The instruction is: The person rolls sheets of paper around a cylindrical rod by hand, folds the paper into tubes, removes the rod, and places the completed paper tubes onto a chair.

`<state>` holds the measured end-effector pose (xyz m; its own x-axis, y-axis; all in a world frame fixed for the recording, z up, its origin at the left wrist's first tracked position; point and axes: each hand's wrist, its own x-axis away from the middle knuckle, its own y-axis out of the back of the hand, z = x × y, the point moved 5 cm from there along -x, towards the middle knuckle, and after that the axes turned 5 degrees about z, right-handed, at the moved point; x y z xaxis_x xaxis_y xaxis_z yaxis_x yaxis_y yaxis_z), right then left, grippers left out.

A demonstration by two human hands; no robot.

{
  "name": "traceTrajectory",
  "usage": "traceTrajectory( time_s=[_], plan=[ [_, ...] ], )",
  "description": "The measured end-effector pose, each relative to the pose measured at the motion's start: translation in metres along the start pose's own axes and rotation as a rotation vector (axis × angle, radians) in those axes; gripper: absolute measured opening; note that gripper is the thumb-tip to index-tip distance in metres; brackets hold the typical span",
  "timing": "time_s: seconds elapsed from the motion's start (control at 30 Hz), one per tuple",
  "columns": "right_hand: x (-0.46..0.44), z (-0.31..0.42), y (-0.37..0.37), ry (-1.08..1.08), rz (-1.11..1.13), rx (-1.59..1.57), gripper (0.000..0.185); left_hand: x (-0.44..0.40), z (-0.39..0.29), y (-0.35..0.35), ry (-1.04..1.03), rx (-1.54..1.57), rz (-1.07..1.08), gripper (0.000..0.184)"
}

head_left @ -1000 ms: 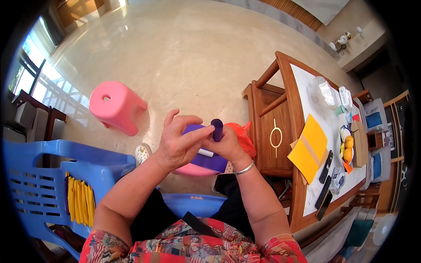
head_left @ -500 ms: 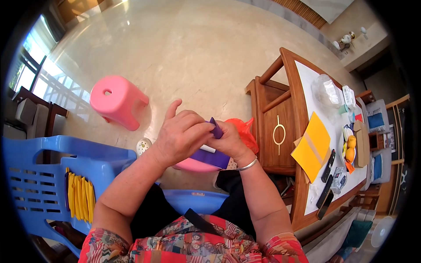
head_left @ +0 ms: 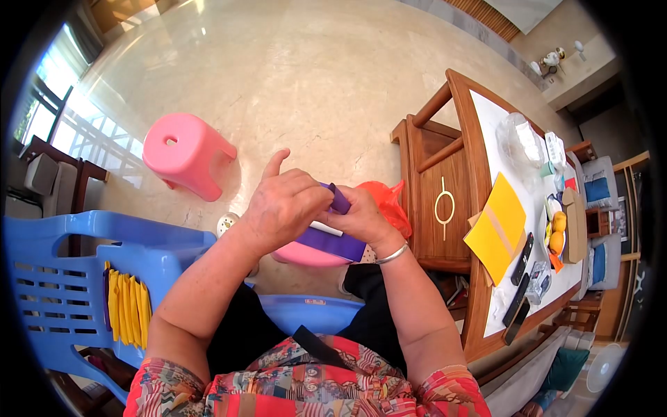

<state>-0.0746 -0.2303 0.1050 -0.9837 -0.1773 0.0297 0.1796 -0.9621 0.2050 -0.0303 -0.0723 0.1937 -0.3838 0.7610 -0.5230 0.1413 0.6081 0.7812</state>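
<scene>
A small rolled purple piece (head_left: 340, 199) is pinched between my two hands in the middle of the view. My left hand (head_left: 285, 206) has its fingers on the piece's left side, with the little finger raised. On the right side, my right hand (head_left: 360, 217) grips the same piece; a metal bangle is on that wrist. Below them a flat purple sheet (head_left: 337, 243) lies on a pink stool (head_left: 306, 256), partly hidden by my hands. A white stick-like item (head_left: 326, 228) rests on the sheet.
A red plastic bag (head_left: 389, 205) is right of my hands. A second pink stool (head_left: 182, 153) stands front left. The blue chair (head_left: 55, 243) at left holds yellow folded pieces (head_left: 128, 309). The wooden table (head_left: 479, 306) at right bears yellow sheets (head_left: 497, 229), fruit (head_left: 557, 233) and remotes.
The rolled purple piece has tilted and shows less above my fingers. My left fingers have curled closer round it. The view has shifted slightly.
</scene>
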Motion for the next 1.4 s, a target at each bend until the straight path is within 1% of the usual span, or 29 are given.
traceTrajectory(
  time_s=[0.1,0.2,0.3,0.4,0.5,0.57,0.63,0.73,0.83,0.87,0.97,1.2,1.4],
  plan=[
    [0.001,0.001,0.001,-0.028,0.017,0.040,0.027,0.003,0.002,-0.003,0.039,-0.004,-0.034,0.015],
    [0.000,0.007,0.001,0.008,0.000,0.007,0.030,0.001,0.000,-0.001,0.052,-0.013,-0.056,0.009],
    [-0.002,0.003,0.001,0.001,0.024,0.018,0.033,0.003,0.003,-0.005,0.082,0.017,-0.032,0.010],
    [0.000,0.005,0.002,-0.021,0.036,0.023,0.041,0.006,0.010,-0.011,0.154,0.056,0.001,0.009],
    [0.001,0.013,0.018,0.251,-0.310,0.269,0.052,0.010,0.028,-0.009,0.256,0.034,-0.086,0.005],
    [0.003,0.008,0.046,0.267,-0.452,0.176,0.050,0.016,0.054,-0.004,0.375,0.028,-0.149,0.010],
    [0.006,-0.006,0.078,0.238,-0.646,-0.101,0.035,0.026,0.083,0.000,0.512,0.070,-0.249,0.014],
    [0.022,-0.019,0.108,0.234,-0.759,-0.250,0.021,0.050,0.135,-0.011,0.846,0.523,-0.370,0.020],
    [0.025,-0.014,0.110,0.228,-0.774,-0.205,0.015,0.058,0.155,-0.013,0.894,0.736,-0.456,0.024],
    [0.024,-0.013,0.107,0.230,-0.774,-0.216,0.015,0.060,0.158,-0.015,0.910,0.770,-0.468,0.022],
    [0.018,-0.013,0.099,0.239,-0.736,-0.197,0.017,0.064,0.160,-0.019,0.964,0.803,-0.453,0.023],
    [0.016,-0.020,0.097,0.243,-0.751,-0.034,0.017,0.060,0.156,-0.024,0.951,0.829,-0.409,0.023],
    [0.014,-0.019,0.096,0.201,-0.738,-0.123,0.019,0.059,0.154,-0.023,0.933,0.780,-0.386,0.022]
  ],
)
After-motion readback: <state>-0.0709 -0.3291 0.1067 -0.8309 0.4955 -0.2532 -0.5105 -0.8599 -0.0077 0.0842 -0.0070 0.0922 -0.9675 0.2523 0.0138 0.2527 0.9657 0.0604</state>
